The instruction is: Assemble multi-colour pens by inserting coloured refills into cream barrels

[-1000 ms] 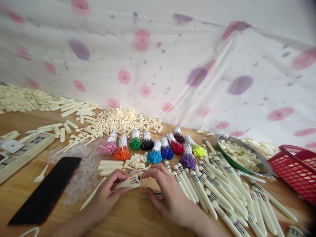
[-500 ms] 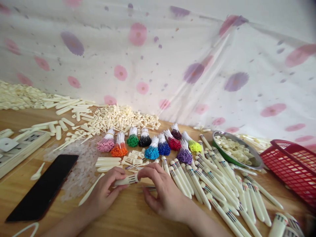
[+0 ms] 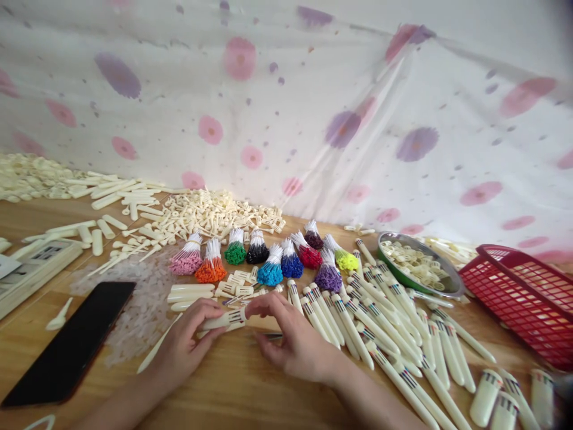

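Note:
My left hand (image 3: 190, 337) is closed around a cream multicolour pen barrel (image 3: 224, 321), its slotted end pointing right. The fingertips of my right hand (image 3: 290, 340) touch that slotted end, while its thumb is apart below. A thin pointed metal tool (image 3: 269, 335), which looks like tweezers, sticks out between the thumb and fingers of my right hand; most of it is hidden. Beyond the hands lie small slotted cream parts (image 3: 235, 285) and bundles of coloured push pieces with white stems, among them light blue (image 3: 270, 272), orange (image 3: 210, 272) and purple (image 3: 328, 276).
Several multicolour pens (image 3: 385, 316) lie heaped on the right. Behind them are a metal bowl (image 3: 454, 286) of cream parts and a red basket (image 3: 514, 304). A black phone (image 3: 71, 343) and clear plastic bits (image 3: 138, 322) are on the left. Cream parts (image 3: 215, 209) are piled at the back.
The view has shifted slightly, so the table things sit further left. Both hands keep nearly the same pose at the pen barrel.

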The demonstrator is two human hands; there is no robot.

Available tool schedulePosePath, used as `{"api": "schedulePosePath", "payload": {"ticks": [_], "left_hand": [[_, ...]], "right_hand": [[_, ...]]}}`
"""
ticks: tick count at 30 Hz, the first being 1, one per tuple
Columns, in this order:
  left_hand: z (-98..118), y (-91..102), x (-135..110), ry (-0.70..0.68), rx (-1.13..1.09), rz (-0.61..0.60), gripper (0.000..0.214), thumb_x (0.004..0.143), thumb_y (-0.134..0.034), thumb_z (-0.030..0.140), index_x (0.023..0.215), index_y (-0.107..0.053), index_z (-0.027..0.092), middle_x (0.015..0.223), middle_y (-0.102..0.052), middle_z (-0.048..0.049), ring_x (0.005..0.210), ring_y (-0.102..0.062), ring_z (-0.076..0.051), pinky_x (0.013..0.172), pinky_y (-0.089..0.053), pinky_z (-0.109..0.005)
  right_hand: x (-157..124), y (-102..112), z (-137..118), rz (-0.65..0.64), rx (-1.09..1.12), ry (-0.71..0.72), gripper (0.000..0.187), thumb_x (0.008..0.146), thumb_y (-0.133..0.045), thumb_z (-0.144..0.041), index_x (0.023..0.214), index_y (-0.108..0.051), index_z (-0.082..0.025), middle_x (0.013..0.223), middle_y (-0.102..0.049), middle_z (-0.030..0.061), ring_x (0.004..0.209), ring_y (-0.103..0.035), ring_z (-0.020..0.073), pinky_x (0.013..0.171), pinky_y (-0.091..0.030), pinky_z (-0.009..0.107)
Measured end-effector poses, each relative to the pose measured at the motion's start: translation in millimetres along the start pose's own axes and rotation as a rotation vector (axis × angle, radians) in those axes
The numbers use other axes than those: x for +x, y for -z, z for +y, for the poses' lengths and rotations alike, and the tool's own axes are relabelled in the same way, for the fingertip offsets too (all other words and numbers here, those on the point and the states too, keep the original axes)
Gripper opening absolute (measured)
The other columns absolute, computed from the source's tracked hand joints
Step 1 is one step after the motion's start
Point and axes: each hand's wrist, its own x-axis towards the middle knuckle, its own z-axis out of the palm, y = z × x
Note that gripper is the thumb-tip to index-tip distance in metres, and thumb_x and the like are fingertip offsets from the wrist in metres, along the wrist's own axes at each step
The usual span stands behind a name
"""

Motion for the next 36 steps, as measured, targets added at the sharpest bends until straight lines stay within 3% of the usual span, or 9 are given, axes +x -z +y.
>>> {"api": "schedulePosePath", "payload": {"ticks": [6,8,13,18,23,26,30,32,36], "left_hand": [[14.7,6.8,15.6,0.113,-0.033,-0.263,0.012,0.08,-0.058,0.026,0.092,-0.059,0.024,0.084,-0.067,-0.0003,0.074,-0.064,-0.017,0.067,-0.052,-0.024],[17.8,7.9,22.5,0.161,-0.051,-0.288,0.013,0.079,-0.059,0.028,0.091,-0.061,0.024,0.083,-0.068,0.0003,0.075,-0.065,-0.018,0.067,-0.052,-0.025],[19.5,0.3,36.0,0.229,-0.14,-0.272,0.019,0.076,-0.062,0.026,0.095,-0.064,0.024,0.09,-0.07,-0.0013,0.085,-0.066,-0.02,0.076,-0.054,-0.031],[11.6,-17.2,32.3,0.308,-0.297,-0.202,0.036,0.077,-0.06,0.023,0.113,-0.063,0.025,0.117,-0.068,-0.0044,0.108,-0.062,-0.023,0.091,-0.05,-0.037],[4.2,-20.0,21.8,0.29,-0.272,-0.157,0.032,0.077,-0.06,0.025,0.109,-0.066,0.025,0.113,-0.07,-0.0045,0.107,-0.063,-0.024,0.091,-0.05,-0.038],[2.1,-17.0,19.5,0.274,-0.234,-0.117,0.03,0.077,-0.06,0.027,0.106,-0.067,0.025,0.11,-0.071,-0.0047,0.104,-0.064,-0.024,0.087,-0.053,-0.037],[-2.1,-15.6,18.4,0.237,-0.21,-0.059,0.03,0.077,-0.061,0.028,0.106,-0.067,0.028,0.112,-0.071,-0.0028,0.104,-0.064,-0.023,0.085,-0.054,-0.033],[-4.3,-15.7,17.9,0.218,-0.203,-0.028,0.03,0.077,-0.061,0.029,0.107,-0.067,0.028,0.112,-0.07,-0.0024,0.105,-0.064,-0.023,0.086,-0.053,-0.033],[-7.7,-15.9,15.8,0.2,-0.169,-0.002,0.029,0.076,-0.062,0.03,0.104,-0.068,0.027,0.109,-0.072,-0.0024,0.102,-0.066,-0.023,0.086,-0.053,-0.033]], "right_hand": [[0.8,0.8,6.1,0.005,0.098,-0.035,0.035,0.075,-0.051,-0.007,0.107,-0.046,-0.02,0.108,-0.055,0.0057,0.097,-0.051,0.0158,0.083,-0.046,0.031],[1.2,1.3,9.5,0.024,0.175,-0.054,0.031,0.076,-0.052,-0.007,0.103,-0.047,-0.02,0.106,-0.054,0.0053,0.093,-0.052,0.0144,0.081,-0.046,0.03],[2.1,3.9,21.4,0.062,0.352,-0.118,0.034,0.078,-0.053,-0.009,0.108,-0.045,-0.021,0.098,-0.058,0.0034,0.09,-0.054,0.0134,0.082,-0.045,0.03],[6.8,-1.6,36.2,0.118,0.502,-0.231,0.023,0.078,-0.059,-0.022,0.097,-0.048,-0.021,0.095,-0.059,0.0038,0.088,-0.056,0.0139,0.078,-0.045,0.029],[8.9,-10.4,40.6,0.108,0.654,-0.322,0.031,0.076,-0.064,-0.038,0.095,-0.048,-0.021,0.094,-0.063,0.005,0.088,-0.059,0.0153,0.076,-0.045,0.03],[9.6,-7.0,38.2,0.118,0.614,-0.311,0.031,0.077,-0.063,-0.042,0.094,-0.05,-0.02,0.095,-0.064,0.006,0.087,-0.06,0.0153,0.075,-0.046,0.029],[14.3,21.9,46.1,0.273,0.266,-0.349,0.031,0.08,-0.054,-0.048,0.089,-0.053,-0.018,0.084,-0.063,0.0039,0.075,-0.059,0.0142,0.067,-0.047,0.026],[17.3,47.6,59.1,0.4,0.029,-0.42,0.035,0.08,-0.048,-0.052,0.084,-0.053,-0.018,0.077,-0.061,0.0025,0.069,-0.057,0.0144,0.064,-0.046,0.026],[20.7,100.7,95.1,0.532,-0.184,-0.575,0.03,0.085,-0.039,-0.045,0.088,-0.05,-0.017,0.078,-0.059,0.0038,0.071,-0.057,0.0164,0.067,-0.045,0.029]]}}
